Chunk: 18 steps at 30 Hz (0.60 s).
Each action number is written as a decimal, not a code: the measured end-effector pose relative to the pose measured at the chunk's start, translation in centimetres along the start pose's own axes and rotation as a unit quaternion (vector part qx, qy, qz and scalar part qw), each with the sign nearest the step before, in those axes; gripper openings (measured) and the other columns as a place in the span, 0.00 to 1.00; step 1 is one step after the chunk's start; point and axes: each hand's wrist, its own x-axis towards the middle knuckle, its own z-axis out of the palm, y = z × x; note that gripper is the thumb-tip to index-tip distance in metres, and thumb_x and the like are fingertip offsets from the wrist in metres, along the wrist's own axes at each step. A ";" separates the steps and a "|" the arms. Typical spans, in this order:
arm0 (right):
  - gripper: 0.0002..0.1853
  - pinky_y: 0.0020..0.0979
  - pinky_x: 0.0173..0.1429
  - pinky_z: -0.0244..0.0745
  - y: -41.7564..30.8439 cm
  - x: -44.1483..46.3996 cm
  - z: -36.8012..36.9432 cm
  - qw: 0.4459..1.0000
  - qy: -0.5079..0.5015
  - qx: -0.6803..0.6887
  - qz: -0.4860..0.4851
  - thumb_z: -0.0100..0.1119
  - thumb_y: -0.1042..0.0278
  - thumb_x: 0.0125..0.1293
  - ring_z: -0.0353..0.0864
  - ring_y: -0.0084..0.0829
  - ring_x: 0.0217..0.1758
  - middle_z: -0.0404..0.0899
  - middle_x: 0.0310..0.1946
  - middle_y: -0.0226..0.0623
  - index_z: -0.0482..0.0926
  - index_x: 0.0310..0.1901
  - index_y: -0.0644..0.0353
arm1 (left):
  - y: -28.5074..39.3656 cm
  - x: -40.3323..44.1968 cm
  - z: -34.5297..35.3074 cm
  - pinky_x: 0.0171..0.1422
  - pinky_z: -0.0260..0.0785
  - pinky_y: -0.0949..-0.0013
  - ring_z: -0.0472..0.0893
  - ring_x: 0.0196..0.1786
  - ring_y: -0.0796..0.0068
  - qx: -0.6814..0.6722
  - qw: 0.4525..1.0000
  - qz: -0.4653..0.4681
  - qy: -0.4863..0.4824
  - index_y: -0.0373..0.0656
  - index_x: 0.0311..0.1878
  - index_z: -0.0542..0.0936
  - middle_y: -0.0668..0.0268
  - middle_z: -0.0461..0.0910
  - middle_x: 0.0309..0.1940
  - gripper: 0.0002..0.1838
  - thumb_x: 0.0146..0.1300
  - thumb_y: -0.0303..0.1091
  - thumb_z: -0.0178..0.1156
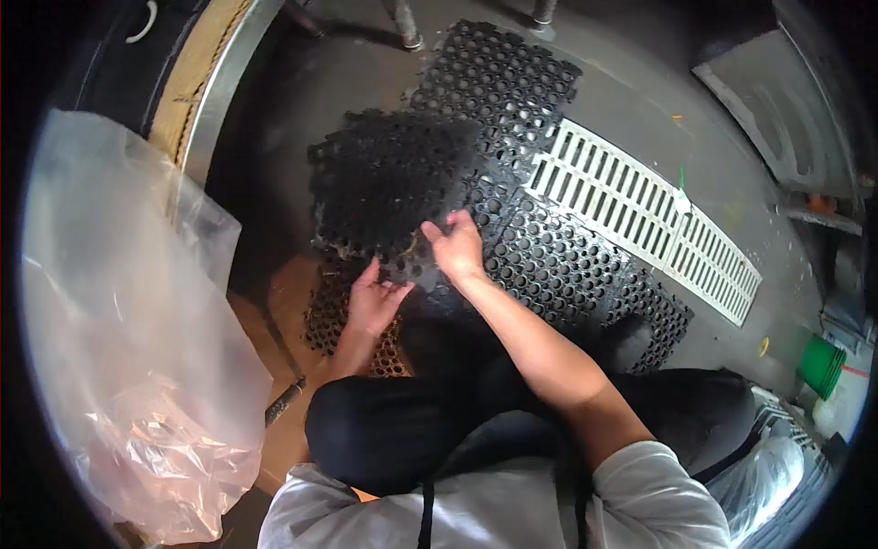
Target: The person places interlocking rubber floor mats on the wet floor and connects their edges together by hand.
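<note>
A black perforated rubber mat piece (393, 178) is tilted up off the floor, its near edge in my two hands. My left hand (373, 302) grips the near left part of that edge, fingertips against the rubber. At the near right corner, my right hand (457, 245) pinches the edge between thumb and fingers. Beneath and beyond it, more black mats with round holes (549, 261) lie on the floor, wet and shiny. The raised piece hides part of them.
White slotted drain grates (631, 197) run along the right of the mats. A large clear plastic bag (137, 311) hangs at the left. Metal legs (407, 26) stand at the top. Green containers (821, 366) are at the far right.
</note>
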 end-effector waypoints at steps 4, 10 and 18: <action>0.19 0.42 0.48 0.74 -3.9 2.3 -0.2 0.996 -0.015 0.086 -0.024 0.69 0.64 0.59 0.80 0.45 0.38 0.78 0.33 0.47 0.69 0.42 0.63 | 1.6 0.3 -2.2 0.77 0.56 0.36 0.62 0.72 0.39 0.017 0.992 -0.023 0.123 0.45 0.77 0.49 0.43 0.50 0.73 0.47 0.66 0.49 0.68; 0.14 0.37 0.37 0.76 -9.7 12.4 -9.8 0.980 -0.137 0.125 -0.066 0.66 0.72 0.61 0.85 0.32 0.39 0.80 0.33 0.41 0.73 0.45 0.63 | 3.8 1.3 -0.5 0.67 0.64 0.46 0.69 0.60 0.57 0.247 0.940 0.108 0.207 0.46 0.76 0.57 0.58 0.67 0.56 0.41 0.67 0.45 0.67; 0.11 0.33 0.28 0.78 -1.1 11.9 -30.4 0.962 -0.132 0.231 0.067 0.60 0.69 0.71 0.77 0.29 0.33 0.77 0.37 0.36 0.66 0.45 0.52 | 3.7 1.4 10.6 0.63 0.68 0.56 0.71 0.64 0.60 0.425 0.889 0.156 0.065 0.44 0.75 0.60 0.61 0.70 0.64 0.37 0.70 0.46 0.64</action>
